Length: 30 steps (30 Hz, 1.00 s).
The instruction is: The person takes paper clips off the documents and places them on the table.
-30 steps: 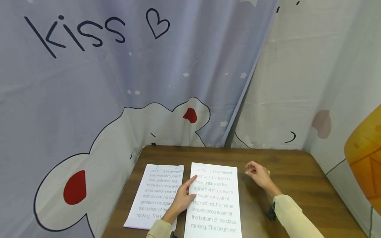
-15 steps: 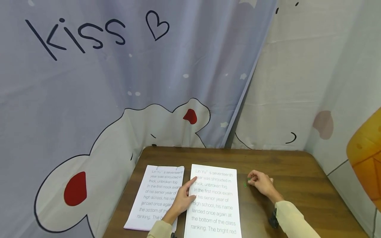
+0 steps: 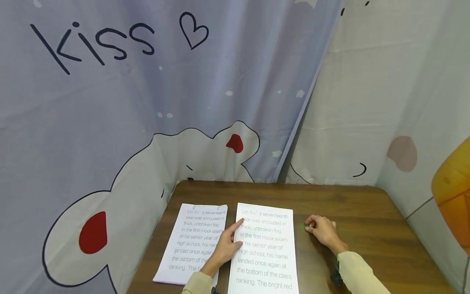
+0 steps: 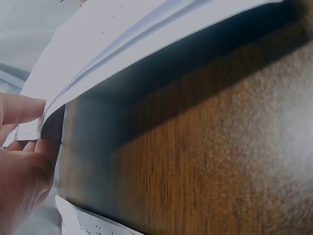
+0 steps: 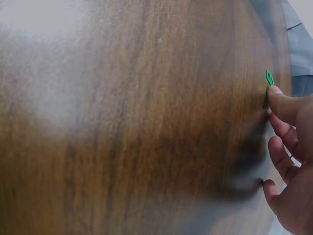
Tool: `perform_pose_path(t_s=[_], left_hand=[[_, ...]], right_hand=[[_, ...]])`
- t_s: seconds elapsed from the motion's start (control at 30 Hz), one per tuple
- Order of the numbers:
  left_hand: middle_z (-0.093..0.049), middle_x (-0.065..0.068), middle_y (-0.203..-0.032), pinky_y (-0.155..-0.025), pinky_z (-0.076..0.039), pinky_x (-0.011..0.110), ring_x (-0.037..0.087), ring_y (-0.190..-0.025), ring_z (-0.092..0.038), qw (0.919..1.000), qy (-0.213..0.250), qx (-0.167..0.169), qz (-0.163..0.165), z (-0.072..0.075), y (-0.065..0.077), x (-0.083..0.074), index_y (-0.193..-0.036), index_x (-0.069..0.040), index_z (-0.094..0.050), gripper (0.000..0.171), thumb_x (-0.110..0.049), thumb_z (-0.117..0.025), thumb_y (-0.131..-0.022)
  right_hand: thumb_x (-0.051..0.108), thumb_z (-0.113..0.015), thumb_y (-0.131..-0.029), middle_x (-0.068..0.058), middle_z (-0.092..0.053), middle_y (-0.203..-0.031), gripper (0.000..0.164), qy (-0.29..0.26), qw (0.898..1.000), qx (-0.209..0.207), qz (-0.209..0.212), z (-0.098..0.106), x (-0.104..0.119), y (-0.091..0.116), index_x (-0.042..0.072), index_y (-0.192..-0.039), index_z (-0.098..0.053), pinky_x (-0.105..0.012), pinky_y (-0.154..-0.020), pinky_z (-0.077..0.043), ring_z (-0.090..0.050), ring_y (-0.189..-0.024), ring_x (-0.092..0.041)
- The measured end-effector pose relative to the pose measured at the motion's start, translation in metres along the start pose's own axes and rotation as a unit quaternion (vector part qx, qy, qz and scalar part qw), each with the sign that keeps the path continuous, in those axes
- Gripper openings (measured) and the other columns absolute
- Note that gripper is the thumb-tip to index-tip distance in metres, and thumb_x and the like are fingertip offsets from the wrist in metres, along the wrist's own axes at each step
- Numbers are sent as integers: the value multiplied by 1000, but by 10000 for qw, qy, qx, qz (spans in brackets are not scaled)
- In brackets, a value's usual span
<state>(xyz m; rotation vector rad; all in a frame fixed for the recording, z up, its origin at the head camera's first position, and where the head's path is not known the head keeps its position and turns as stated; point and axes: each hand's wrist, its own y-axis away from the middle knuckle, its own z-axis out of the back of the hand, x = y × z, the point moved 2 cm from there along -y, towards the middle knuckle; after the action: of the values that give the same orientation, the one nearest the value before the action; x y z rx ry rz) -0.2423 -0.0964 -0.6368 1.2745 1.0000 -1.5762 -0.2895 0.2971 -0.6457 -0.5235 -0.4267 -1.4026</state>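
Note:
My left hand (image 3: 228, 245) grips the left edge of a printed stack of paper (image 3: 266, 253). In the left wrist view the thumb lies on top of the sheets (image 4: 73, 54) and the fingers are underneath, the edge bent up over the table. To the right of that stack, my right hand (image 3: 323, 231) is low over the table, thumb and forefinger pinched together on a small green paper clip. A green paper clip (image 5: 269, 77) shows just past the thumb tip in the right wrist view; the fingertips hide part of the green.
A second printed stack (image 3: 192, 241) lies to the left, partly behind my left forearm, with small clips at its top edge. The brown wooden table (image 3: 374, 237) extends to the right. A printed curtain (image 3: 205, 90) hangs behind its back edge.
My right hand has come down and slightly toward me, bringing its green paper clip to the one lying on the table. The left hand keeps its grip on the stack.

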Motion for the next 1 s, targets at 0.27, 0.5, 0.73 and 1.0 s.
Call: perform_pose_path(t_s=[0.27, 0.5, 0.73, 1.0], left_hand=[[-42, 32, -161, -71, -66, 31, 30, -92, -78, 9997, -254, -27, -11, 0, -3, 1, -162, -5, -41, 82, 19, -58, -85], [-47, 22, -162, -97, -62, 41, 33, -118, -72, 9934, -1111, -230, 144, 0, -6, 4, -159, -9, -48, 80, 15, -60, -83], [-58, 18, -152, -119, -45, 57, 40, -141, -56, 9798, -1944, -423, 200, -2, -8, 9, -148, -7, -59, 65, 9, -60, -86], [-67, 15, -134, -98, -60, 50, 33, -119, -68, 9318, -3560, -694, 124, -8, -8, 6, -140, -8, -67, 56, 2, -72, -86]], right_hand=[[18, -84, -88, 7, -67, -86, 16, 117, 9998, -61, 145, 1, 3, 4, 13, -103, -78, -55, -85, -35, -63, -84, -17], [17, -84, -88, 6, -67, -86, 15, 155, 9998, -63, 99, 1, 7, 6, 15, -102, -78, -55, -85, -36, -62, -84, -16], [17, -84, -89, 6, -68, -87, 13, 153, 9998, -31, 104, -1, 6, 6, 15, -101, -78, -58, -87, -36, -63, -84, -16], [16, -79, -93, 5, -70, -86, 9, 159, 9998, -126, 53, 0, 5, 6, 14, -102, -77, -59, -86, -38, -63, -83, -17]])
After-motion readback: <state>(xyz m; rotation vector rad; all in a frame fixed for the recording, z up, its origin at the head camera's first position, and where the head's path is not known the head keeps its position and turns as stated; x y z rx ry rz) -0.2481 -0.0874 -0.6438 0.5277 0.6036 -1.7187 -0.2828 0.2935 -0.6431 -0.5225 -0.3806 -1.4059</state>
